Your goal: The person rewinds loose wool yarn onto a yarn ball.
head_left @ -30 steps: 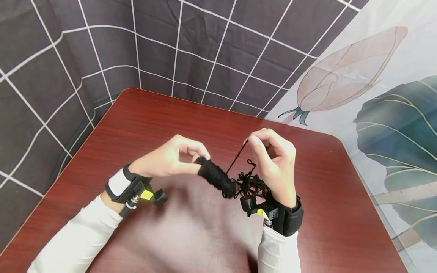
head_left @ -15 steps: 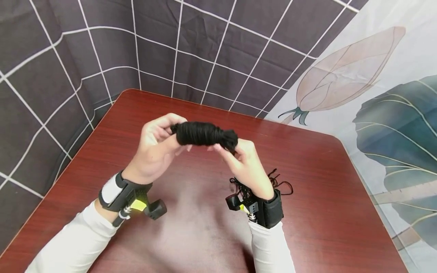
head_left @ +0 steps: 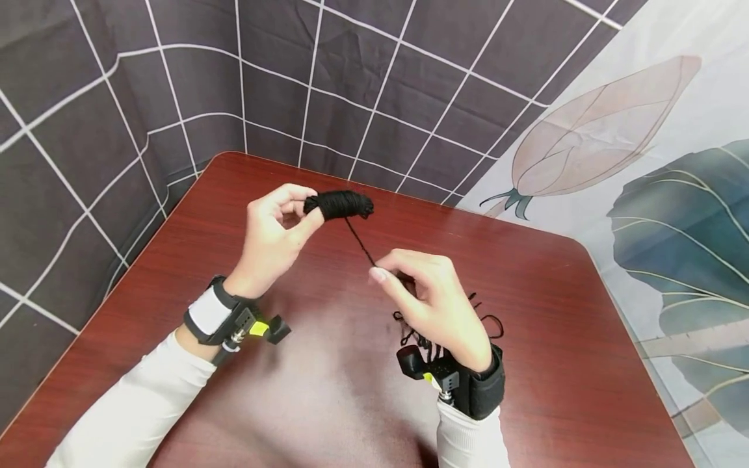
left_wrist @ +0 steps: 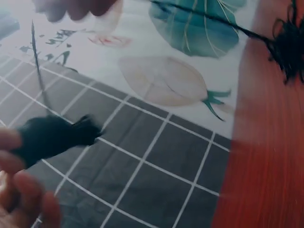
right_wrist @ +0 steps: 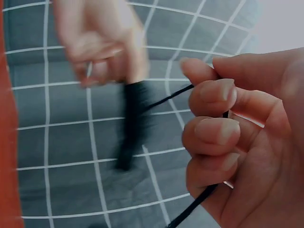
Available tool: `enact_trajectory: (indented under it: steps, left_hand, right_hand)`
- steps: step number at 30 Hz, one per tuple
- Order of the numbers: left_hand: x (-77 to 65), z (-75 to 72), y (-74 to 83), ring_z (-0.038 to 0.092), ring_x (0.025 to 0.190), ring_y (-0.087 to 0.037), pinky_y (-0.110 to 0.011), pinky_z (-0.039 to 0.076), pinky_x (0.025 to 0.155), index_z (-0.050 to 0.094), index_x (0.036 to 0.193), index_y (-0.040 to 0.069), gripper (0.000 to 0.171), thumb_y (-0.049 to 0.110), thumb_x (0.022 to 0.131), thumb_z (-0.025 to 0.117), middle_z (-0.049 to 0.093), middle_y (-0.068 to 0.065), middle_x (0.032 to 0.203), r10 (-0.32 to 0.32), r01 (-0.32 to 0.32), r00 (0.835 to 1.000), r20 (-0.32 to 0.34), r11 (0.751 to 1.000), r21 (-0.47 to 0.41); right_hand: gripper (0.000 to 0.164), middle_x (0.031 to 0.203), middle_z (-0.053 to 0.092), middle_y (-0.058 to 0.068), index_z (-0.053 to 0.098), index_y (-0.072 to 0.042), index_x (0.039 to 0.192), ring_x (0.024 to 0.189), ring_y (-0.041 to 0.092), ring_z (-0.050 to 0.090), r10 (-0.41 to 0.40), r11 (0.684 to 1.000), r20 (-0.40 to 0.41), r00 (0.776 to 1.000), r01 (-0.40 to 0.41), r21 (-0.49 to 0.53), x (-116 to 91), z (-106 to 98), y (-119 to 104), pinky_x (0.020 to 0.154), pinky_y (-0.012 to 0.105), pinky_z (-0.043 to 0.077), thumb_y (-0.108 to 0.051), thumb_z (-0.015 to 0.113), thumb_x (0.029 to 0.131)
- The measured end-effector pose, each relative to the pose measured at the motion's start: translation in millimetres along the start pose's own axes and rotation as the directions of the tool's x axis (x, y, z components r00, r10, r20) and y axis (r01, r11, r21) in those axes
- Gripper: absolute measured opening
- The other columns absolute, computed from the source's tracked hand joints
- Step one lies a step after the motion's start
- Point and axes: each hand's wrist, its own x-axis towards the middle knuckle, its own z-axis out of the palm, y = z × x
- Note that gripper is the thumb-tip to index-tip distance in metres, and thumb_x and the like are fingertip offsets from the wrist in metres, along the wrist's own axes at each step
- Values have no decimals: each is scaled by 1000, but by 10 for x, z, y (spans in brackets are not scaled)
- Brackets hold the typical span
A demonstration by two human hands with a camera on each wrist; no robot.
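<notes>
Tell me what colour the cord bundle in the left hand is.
The cord bundle is black, clearest in the head view.

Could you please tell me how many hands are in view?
2: the left hand, gripping the wound black bundle, and the right hand, lower in the head view, pinching the strand running from it.

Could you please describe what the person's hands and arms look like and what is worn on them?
The left hand and right hand are ungloved. The left sleeve and right sleeve are white. Each wrist has a black strap; the left strap carries a white panel, while the right strap shows none. Both mounts have a bright yellow part.
</notes>
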Motion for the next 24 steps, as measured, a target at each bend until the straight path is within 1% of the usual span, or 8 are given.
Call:
enact_trajectory:
  steps: [3, 5, 10, 12, 14, 17, 20, 24]
  left_hand:
    - [-5, 27, 23, 48, 57, -14, -18, 40, 52, 64, 89, -6, 13, -5, 76, 65, 54, -6, 60, -13, -6, 981, 192, 995, 96]
    - [-24, 40, -30, 48, 57, -12, -20, 39, 51, 66, 88, 2, 13, -3, 76, 65, 53, -5, 59, -20, -23, 932, 362, 993, 115]
    - [-82, 33, -167, 53, 63, -9, -26, 45, 57, 66, 90, 15, 15, 7, 77, 67, 58, 2, 68, 80, -45, 689, 720, 997, -68]
    - [-102, 24, -126, 55, 66, -15, -27, 49, 63, 65, 91, 11, 15, 4, 78, 67, 61, -2, 73, 137, 42, 632, 763, 977, -211]
    - [-120, 19, -71, 57, 68, -18, -26, 51, 66, 65, 91, 9, 15, 3, 77, 69, 63, -3, 79, 168, 142, 646, 744, 932, -334]
    - [-138, 22, -8, 56, 67, -19, -22, 50, 64, 65, 91, 9, 15, 8, 77, 72, 65, -1, 78, 184, 239, 747, 638, 823, -516]
    - [-138, 22, 60, 54, 62, -15, -19, 45, 54, 66, 92, 10, 17, 17, 79, 72, 65, 1, 73, 162, 240, 855, 492, 718, -654]
    - [-105, 9, 137, 47, 54, -17, -20, 36, 47, 64, 93, 4, 15, 10, 81, 69, 62, -4, 67, 100, 170, 952, 288, 609, -775]
  right_hand:
    - [11, 63, 52, -6, 66, -10, 76, 55, 4, 40, -41, 999, -99, 994, 41, -6, -15, -92, -38, 48, 19, 31, -6, 61, 85]
    - [10, 64, 55, -4, 66, -8, 75, 55, 5, 40, -55, 998, -171, 984, 56, 1, -19, -138, -45, 48, 19, 30, -2, 62, 83]
    - [10, 65, 56, 1, 65, -4, 74, 53, 6, 36, -29, 1000, -295, 955, 30, -2, -38, -203, 59, 48, 21, 26, 0, 62, 83]
    - [10, 66, 58, 3, 66, -4, 75, 51, 6, 34, -10, 1000, -311, 951, 13, 8, -41, -198, 140, 47, 22, 26, -1, 62, 84]
    - [10, 68, 59, 3, 67, -5, 76, 51, 7, 35, 11, 1000, -307, 952, -2, 29, -38, -168, 229, 47, 23, 27, -2, 62, 85]
    - [10, 69, 61, 5, 68, -5, 79, 50, 7, 38, 41, 997, -272, 962, -21, 76, -27, -94, 352, 46, 23, 30, -4, 61, 86]
    - [10, 72, 64, 3, 69, -6, 83, 54, 6, 47, 64, 994, -196, 978, -46, 97, -17, -4, 448, 49, 19, 39, -8, 61, 87]
    - [13, 77, 68, -1, 70, -9, 86, 62, 6, 52, 76, 994, -78, 994, -69, 87, -6, 111, 504, 52, 23, 45, -14, 59, 90]
